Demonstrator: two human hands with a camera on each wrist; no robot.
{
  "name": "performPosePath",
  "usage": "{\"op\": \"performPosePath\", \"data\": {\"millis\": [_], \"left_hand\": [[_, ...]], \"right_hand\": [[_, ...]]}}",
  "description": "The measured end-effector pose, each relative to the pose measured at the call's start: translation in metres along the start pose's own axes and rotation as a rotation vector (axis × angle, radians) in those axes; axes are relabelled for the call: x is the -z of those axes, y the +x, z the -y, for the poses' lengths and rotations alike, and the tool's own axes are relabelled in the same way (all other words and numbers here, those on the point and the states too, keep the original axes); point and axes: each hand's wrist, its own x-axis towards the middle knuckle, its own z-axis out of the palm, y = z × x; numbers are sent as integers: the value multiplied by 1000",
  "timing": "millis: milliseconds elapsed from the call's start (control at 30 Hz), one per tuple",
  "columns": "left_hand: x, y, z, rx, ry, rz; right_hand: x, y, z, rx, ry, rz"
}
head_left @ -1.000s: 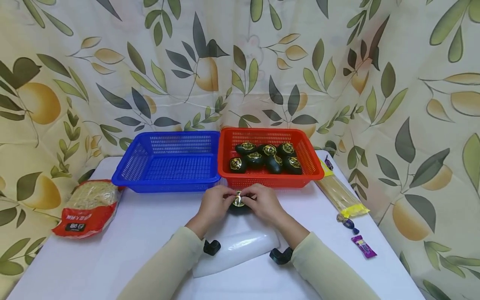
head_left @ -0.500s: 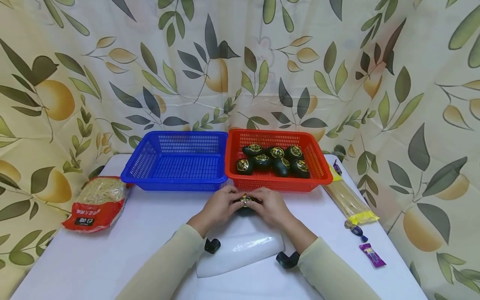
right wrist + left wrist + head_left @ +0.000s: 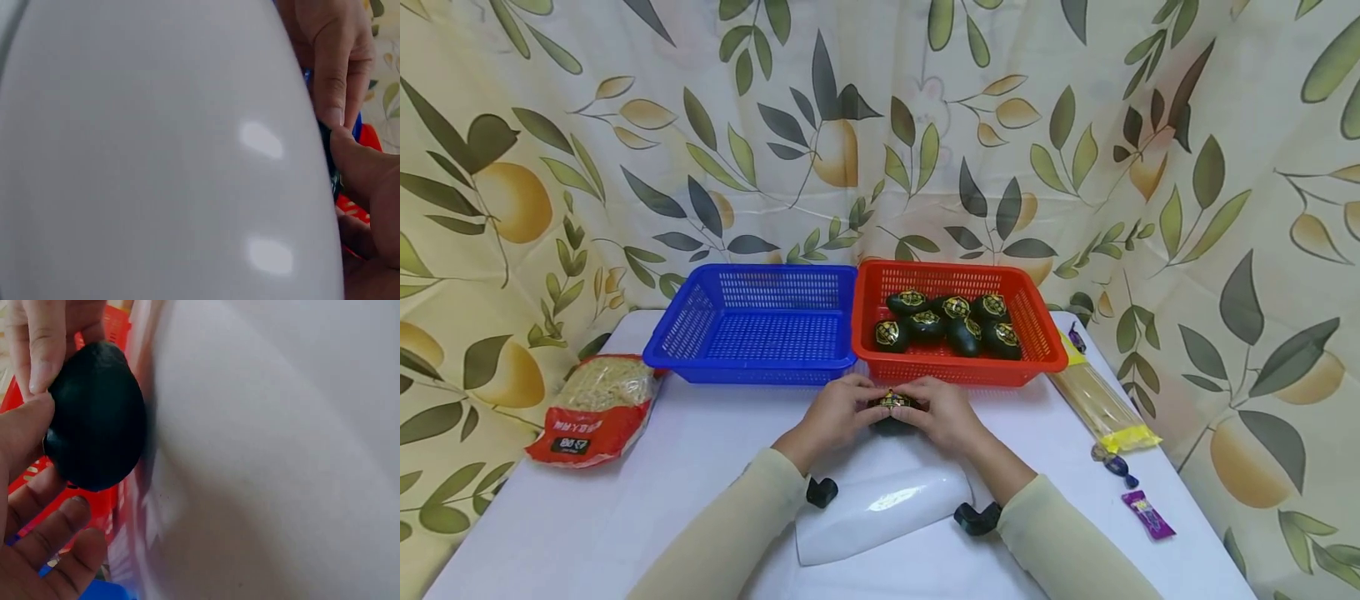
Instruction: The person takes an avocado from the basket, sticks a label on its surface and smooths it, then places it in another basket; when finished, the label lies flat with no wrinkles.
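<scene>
Between both hands, in front of the red basket, sits a dark green avocado (image 3: 892,427) with a gold-and-black sticker (image 3: 895,401) on top. My left hand (image 3: 841,414) holds it from the left, thumb and fingertips at the sticker's edge. From the right, my right hand (image 3: 946,414) holds it the same way, and the two thumbs meet near the label. The left wrist view shows the smooth, bare side of the avocado (image 3: 97,419). Most of it is hidden in the right wrist view behind a glossy white sheet (image 3: 169,150).
Several stickered avocados (image 3: 927,326) lie in the red basket (image 3: 955,369), beside a blue basket (image 3: 745,372). A red-and-clear food packet (image 3: 591,408) is at left. At right are a pack of noodles (image 3: 1105,400) and a purple-wrapped sweet (image 3: 1148,514).
The sticker stood up between the fingertips a second ago; now it lies flatter on the avocado, with the fingers lower at its sides. The head view has shifted slightly.
</scene>
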Motion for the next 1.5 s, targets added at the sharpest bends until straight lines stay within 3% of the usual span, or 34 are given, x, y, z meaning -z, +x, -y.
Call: {"op": "performPosePath", "data": {"millis": [300,600,900,1067,1133,1200,1400,1500], "left_hand": [[3,-5,-3,15,-16,55],[0,-9,10,13,-86,28],[-3,-9,5,56,-65,33],[-1,-11,6,91,-106,27],[0,-10,7,129,-187,29],[0,-7,5,207,-343,26],[-4,10,-17,499,-1013,-14],[-8,17,-30,559,-1272,-45]], "right_hand": [[1,-7,6,-9,-11,25],[-1,-5,5,122,-132,129],[-5,-6,5,80,-112,68],[-2,-6,5,21,-91,120],[2,-7,1,-1,-68,149],[11,-10,-2,-18,-22,183],[70,-26,-6,-18,128,281],[105,-23,1,-3,151,259]]}}
